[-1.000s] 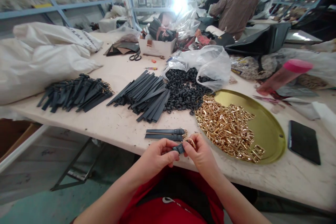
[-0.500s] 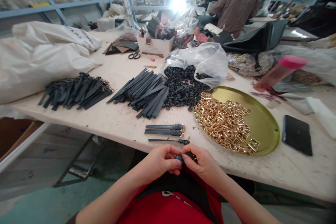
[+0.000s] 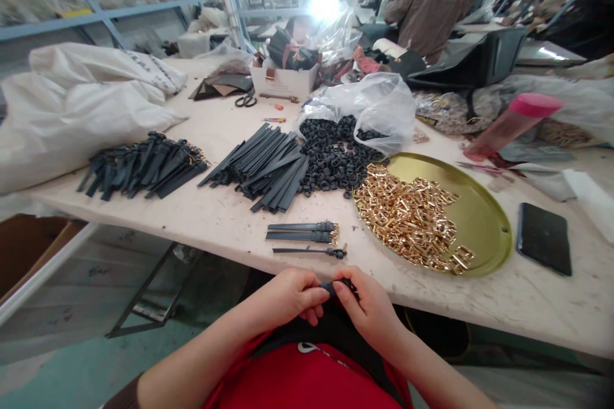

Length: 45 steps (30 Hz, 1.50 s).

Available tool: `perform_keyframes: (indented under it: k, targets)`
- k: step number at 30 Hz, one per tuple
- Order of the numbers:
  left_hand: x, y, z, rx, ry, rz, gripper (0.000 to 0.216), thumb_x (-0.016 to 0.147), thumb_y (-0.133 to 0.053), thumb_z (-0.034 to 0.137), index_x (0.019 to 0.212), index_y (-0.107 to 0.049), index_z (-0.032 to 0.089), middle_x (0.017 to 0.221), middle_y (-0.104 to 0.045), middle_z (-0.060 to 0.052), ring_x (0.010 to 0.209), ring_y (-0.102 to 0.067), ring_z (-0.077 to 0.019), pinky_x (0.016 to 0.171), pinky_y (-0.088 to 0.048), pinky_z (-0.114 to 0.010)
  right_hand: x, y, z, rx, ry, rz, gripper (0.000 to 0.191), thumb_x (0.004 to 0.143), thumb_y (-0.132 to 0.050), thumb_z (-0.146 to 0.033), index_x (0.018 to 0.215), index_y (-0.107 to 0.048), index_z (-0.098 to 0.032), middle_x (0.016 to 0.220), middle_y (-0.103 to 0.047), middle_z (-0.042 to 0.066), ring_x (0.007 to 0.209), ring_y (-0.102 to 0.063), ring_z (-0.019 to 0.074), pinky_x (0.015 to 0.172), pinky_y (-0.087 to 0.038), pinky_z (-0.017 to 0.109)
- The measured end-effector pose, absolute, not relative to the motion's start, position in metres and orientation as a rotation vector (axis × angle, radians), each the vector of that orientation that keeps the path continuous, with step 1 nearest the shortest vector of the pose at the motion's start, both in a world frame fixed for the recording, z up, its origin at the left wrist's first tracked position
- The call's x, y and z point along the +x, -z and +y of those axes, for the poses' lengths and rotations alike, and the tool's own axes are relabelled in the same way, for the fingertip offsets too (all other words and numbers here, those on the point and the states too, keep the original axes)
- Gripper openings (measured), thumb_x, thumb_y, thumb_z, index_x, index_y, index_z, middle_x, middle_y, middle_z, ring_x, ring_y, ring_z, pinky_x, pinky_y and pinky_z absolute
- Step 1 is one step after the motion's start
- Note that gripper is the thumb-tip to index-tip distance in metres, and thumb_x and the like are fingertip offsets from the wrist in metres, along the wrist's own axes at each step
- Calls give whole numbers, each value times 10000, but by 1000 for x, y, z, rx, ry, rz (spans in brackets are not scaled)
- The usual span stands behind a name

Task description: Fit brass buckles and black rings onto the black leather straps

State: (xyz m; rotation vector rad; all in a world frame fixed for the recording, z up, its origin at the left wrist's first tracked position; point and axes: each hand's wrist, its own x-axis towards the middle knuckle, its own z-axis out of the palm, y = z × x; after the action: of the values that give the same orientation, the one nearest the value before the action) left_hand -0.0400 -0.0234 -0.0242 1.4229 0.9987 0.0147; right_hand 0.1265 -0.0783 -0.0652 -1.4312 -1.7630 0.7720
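Note:
Just below the table's front edge, my left hand (image 3: 297,297) and my right hand (image 3: 367,303) are closed on one dark strap (image 3: 329,287). Only a short piece of it shows between them; fingers hide the rest, and I cannot tell whether a buckle is on it. Ahead of the hands lie a few finished-looking buckle straps (image 3: 300,236) and a single strap on its edge (image 3: 307,251). Beyond these are a fan of plain dark strips (image 3: 261,169), a heap of small dark loops (image 3: 330,160) and gold buckles (image 3: 407,217) on a round gold tray (image 3: 489,230).
A pile of buckled straps (image 3: 144,166) lies left, by a white sack (image 3: 81,108). A phone (image 3: 544,238) and a pink-lidded bottle (image 3: 515,128) are right. Behind are scissors (image 3: 246,101), a white box (image 3: 283,82) and a plastic bag (image 3: 388,105). A person (image 3: 434,6) stands farther back.
My hands have drawn slightly apart, so more of the strap shows between them. My right thumb has straightened along it. The things on the table have stayed put.

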Motion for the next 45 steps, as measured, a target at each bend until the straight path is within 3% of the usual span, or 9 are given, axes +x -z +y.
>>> perform_keyframes:
  k: [17,21,26,28,30,35,37,40,45]
  targets:
    - [-36,17,-11,1729,9,956,270,809,-393,285,640,-564,161,545,-593,18,542,-584,-120,548,-403,-198,122,68,-71,-1407,-574,-1783,121,854,-402,-247,866,-513,-199,753,-619,17,698,-579,132,624,-453,237]
    - [-30,20,-9,1808,33,942,254,830,-372,269,710,-570,165,602,-617,13,545,-591,-123,544,-407,-204,121,68,-68,-1405,-624,-1794,145,864,-386,-258,899,-512,-195,779,-626,23,722,-586,134,644,-463,242]
    - [-33,22,18,2346,-62,1112,232,829,-454,341,896,-592,168,853,-650,-57,815,-599,-213,713,-443,-293,125,60,-36,-1510,-493,-1851,232,871,-365,-292,972,-543,-184,922,-624,71,862,-575,184,757,-468,324]
    - [-37,29,31,2552,-135,1192,360,776,-551,328,1079,-518,136,1053,-598,-111,974,-549,-247,832,-422,-336,126,64,-17,-1580,-367,-1844,268,860,-381,-304,1015,-555,-172,1031,-594,102,967,-538,221,848,-439,386]
    - [-40,39,40,2689,-150,1204,472,756,-578,265,1175,-432,107,1128,-554,-139,1040,-512,-254,889,-400,-356,125,75,-3,-1616,-347,-1781,315,863,-367,-306,1076,-538,-149,1108,-561,123,1040,-502,231,912,-409,409]
    - [-31,54,36,2850,-96,1198,232,861,-335,135,1023,-497,99,893,-595,-116,857,-569,-238,767,-458,-386,118,102,3,-1531,-470,-1583,380,871,-309,-358,1090,-517,-127,1107,-561,136,1056,-500,218,952,-387,417]
    - [-26,52,34,2874,-65,1225,171,853,-367,152,893,-530,119,847,-590,-96,812,-574,-226,705,-478,-351,117,108,-1,-1512,-491,-1531,413,851,-337,-412,1100,-509,-131,1110,-561,139,1055,-504,238,950,-378,444]
    - [-37,41,39,2864,-43,1315,121,829,-411,162,845,-530,144,831,-584,-68,728,-581,-193,602,-487,-289,123,116,-4,-1520,-538,-1393,520,830,-324,-485,1206,-437,-144,1204,-513,147,1089,-496,271,937,-379,482]
    - [-128,9,75,2486,-186,1791,207,816,-400,119,957,-529,197,942,-593,-63,837,-593,-169,723,-477,-262,144,138,2,-1611,-615,-1531,546,801,-349,-530,1152,-511,-144,1212,-536,155,1122,-495,313,945,-395,493]
